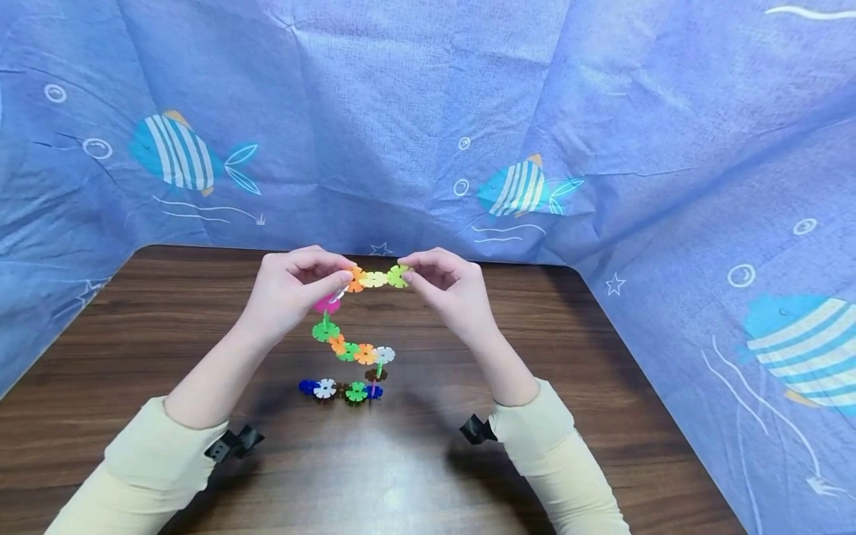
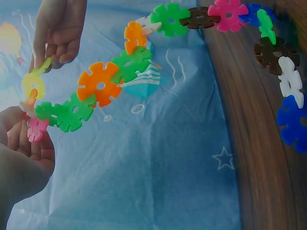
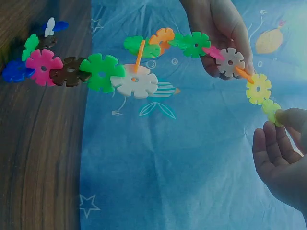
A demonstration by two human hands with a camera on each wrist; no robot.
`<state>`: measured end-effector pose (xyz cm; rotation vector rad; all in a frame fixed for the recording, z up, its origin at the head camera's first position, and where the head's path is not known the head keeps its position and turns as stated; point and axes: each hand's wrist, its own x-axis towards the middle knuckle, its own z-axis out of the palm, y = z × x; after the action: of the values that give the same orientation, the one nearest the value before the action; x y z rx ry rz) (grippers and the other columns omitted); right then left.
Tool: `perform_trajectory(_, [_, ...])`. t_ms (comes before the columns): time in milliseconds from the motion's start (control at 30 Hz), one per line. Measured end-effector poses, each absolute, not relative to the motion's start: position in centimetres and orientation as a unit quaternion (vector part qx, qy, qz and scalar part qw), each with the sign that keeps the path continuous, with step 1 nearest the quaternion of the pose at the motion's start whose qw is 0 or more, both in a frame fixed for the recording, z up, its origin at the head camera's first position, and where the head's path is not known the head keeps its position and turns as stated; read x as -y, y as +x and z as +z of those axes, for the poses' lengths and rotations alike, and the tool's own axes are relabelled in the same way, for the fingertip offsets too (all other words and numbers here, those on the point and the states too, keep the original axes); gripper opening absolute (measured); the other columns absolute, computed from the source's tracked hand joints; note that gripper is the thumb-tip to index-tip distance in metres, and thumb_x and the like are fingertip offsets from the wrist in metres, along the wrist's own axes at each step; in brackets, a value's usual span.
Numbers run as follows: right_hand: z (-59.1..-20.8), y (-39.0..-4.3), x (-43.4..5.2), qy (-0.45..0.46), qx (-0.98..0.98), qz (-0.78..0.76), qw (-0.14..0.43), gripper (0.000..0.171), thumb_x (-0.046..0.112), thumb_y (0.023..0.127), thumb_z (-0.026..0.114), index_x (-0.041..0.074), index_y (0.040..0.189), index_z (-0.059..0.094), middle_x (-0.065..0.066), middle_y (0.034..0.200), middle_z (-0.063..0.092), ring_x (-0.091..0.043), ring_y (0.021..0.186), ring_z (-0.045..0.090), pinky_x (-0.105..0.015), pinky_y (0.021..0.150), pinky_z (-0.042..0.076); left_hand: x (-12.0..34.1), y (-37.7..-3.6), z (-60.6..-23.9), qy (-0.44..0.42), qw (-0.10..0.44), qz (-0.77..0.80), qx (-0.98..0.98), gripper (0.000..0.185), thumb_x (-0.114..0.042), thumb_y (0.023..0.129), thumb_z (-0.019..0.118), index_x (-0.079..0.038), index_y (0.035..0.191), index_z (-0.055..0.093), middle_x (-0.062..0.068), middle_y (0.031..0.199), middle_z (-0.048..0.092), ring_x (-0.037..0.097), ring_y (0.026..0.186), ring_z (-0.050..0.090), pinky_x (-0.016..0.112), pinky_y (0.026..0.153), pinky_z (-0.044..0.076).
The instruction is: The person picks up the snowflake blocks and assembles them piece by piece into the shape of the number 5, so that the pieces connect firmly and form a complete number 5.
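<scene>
A chain of notched plastic snowflake discs hangs from both hands. My left hand pinches it at an orange disc between thumb and fingers. At the chain's upper end, my right hand pinches a yellow-green disc. A pale yellow disc links those two. Below the left hand come a pink disc and a green disc, then orange, green and white ones. Brown, blue and white discs make up the low end, finishing in a blue disc. Slotted edges join neighbouring discs, several turned edge-on.
Beneath the hands lies a dark wood-grain table. A blue cloth printed with striped fish hangs behind it and along the right side. Black camera mounts sit at both cream sleeve cuffs.
</scene>
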<state>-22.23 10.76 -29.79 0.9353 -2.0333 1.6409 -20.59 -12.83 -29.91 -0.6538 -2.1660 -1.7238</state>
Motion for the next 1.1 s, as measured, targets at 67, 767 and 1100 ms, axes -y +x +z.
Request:
perform_trajectory(67, [-29.8,-22.2,-10.7,0.338,0.719,0.577,0.188,0.014,0.005,0.084,0.07,0.002,0.098,0.072,-0.01,0.085,0.068,-0.013,0.066,0.057,-0.022,0.057,0.046,12.8,-20.5,-29.9,-0.23,0.144,-0.605,0.748,0.017,-0.018,0.083,0.074,-0.008,0.096,0.073,0.003,0.076,0.065,0.02,0.056,0.056,0.03,0.045,0.048])
perform_trajectory(767, [-29.2,-21.2,-9.9,0.346,0.703,0.58,0.222,0.011,0.002,0.082,0.071,0.0,0.094,0.071,-0.01,0.083,0.068,-0.016,0.063,0.064,-0.025,0.051,0.048,11.4,-20.5,-29.2,-0.262,0.172,-0.545,0.778,0.01,-0.02,0.079,0.077,-0.015,0.087,0.076,-0.002,0.078,0.067,0.016,0.056,0.052,0.022,0.048,0.043])
perform_trajectory(1100, [-29.3,-21.2,-10.0,0.338,0.698,0.591,0.222,0.012,0.002,0.083,0.07,-0.001,0.095,0.07,-0.014,0.082,0.068,-0.016,0.064,0.065,-0.026,0.053,0.05,11.6,-20.5,-29.0,-0.233,0.115,-0.562,0.785,0.021,-0.024,0.076,0.079,-0.015,0.094,0.076,0.001,0.091,0.072,0.016,0.069,0.064,0.024,0.058,0.052])
